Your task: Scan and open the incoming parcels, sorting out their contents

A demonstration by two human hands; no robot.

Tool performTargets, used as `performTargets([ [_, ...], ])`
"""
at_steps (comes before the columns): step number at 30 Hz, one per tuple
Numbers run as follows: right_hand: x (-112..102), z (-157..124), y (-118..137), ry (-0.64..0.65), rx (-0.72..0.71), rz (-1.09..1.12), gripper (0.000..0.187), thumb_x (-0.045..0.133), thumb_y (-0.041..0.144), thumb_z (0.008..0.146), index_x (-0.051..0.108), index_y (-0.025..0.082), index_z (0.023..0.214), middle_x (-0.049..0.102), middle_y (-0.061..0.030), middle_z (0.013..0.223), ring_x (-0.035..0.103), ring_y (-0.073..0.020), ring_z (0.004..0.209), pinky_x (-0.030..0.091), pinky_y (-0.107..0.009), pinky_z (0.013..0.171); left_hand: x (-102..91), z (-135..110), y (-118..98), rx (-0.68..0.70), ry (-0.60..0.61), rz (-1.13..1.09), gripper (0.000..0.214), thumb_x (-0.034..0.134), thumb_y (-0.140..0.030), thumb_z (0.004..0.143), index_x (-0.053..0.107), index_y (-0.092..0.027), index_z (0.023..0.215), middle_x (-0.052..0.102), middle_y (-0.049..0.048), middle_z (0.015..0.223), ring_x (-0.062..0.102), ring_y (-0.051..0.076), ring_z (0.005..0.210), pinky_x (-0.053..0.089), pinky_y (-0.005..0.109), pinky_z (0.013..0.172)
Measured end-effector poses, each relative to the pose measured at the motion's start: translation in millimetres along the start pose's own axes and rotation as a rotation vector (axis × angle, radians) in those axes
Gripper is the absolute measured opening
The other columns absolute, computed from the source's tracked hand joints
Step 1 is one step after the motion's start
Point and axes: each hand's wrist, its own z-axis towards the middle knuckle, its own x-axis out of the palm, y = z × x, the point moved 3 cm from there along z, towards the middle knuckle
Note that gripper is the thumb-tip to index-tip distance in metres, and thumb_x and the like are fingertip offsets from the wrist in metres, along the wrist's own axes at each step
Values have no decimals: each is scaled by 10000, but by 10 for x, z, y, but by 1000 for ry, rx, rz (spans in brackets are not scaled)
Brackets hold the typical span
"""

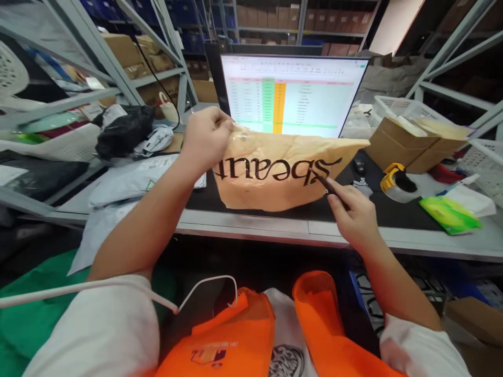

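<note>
My left hand (207, 137) is closed on the upper left corner of a tan mailer bag (259, 191) and holds it up above the desk edge. Dark printed letters run across the bag, upside down from my side. In my right hand (356, 214) is a dark slim tool (335, 189), its tip against or just in front of the bag's right part. Whether it is a pen or a knife I cannot tell. Behind the bag stands a lit monitor (306, 99) with a spreadsheet, its lower edge partly covered by the bag.
On the right of the desk are a yellow tape dispenser (398, 183), a green packet (450, 213), a black mouse (358, 165) and an open cardboard box (408, 141). Grey mailer bags (126, 180) are piled at left. A white cable (98, 287) crosses low in front of me.
</note>
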Motion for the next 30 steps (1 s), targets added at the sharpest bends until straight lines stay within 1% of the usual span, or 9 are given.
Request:
performTargets([
  [4,127,299,366,117,-72,-179,426,468,348,1103,696,197,1430,743,-106,1056,704,-252,931,561,-352,825,205,-140,-79,107,120,71,249,504,-245,947,734,-156,988,774,97,1027,677,244,976,513,353,880],
  [10,188,458,423,191,-71,-404,426,469,339,1089,703,234,1430,732,-102,1010,670,-246,806,507,-324,694,116,-309,-342,334,281,274,411,455,-280,974,772,-175,1214,757,116,1219,699,291,1069,494,394,907],
  [13,216,447,553,157,-107,-483,419,476,352,1084,721,237,1403,717,-106,949,638,-236,732,466,-322,638,150,-260,-519,485,405,368,373,507,-376,972,810,-196,1094,778,95,1098,709,277,974,477,397,880],
  [17,140,542,619,199,-83,-597,367,550,325,1056,761,256,1349,711,-109,914,624,-218,698,390,-317,591,244,-250,-627,635,453,388,379,462,-361,998,777,-197,866,773,81,894,702,248,875,454,409,886],
  [20,-411,699,109,263,119,-745,374,624,252,1017,763,294,1361,742,-140,1037,668,-254,785,393,-358,634,207,-256,-504,652,444,417,380,439,-342,992,743,-193,819,760,87,825,697,248,832,452,416,876],
  [23,-1312,718,-832,17,616,-928,319,631,277,1042,804,242,1307,741,-249,1145,702,-343,958,414,-493,732,147,-172,-306,582,465,501,372,439,-353,977,738,-195,819,748,91,787,695,254,807,456,390,817],
  [25,-1602,612,-1387,-16,783,-870,298,672,272,1016,826,178,1253,711,-313,1250,691,-382,1092,420,-555,810,178,-62,-252,531,496,544,329,475,-356,949,761,-203,898,745,93,790,695,263,806,457,375,789],
  [27,-1479,469,-1731,30,809,-729,291,671,207,993,828,93,1211,706,-356,1223,699,-378,1082,443,-553,856,298,74,-307,507,531,553,312,527,-374,913,779,-211,998,745,97,812,695,282,829,464,375,787],
  [30,-771,288,-1878,135,718,-569,268,662,212,970,835,65,1112,755,-297,1094,717,-334,981,500,-476,872,581,287,-510,515,602,480,349,567,-465,887,794,-214,971,728,104,801,687,315,888,481,389,822],
])
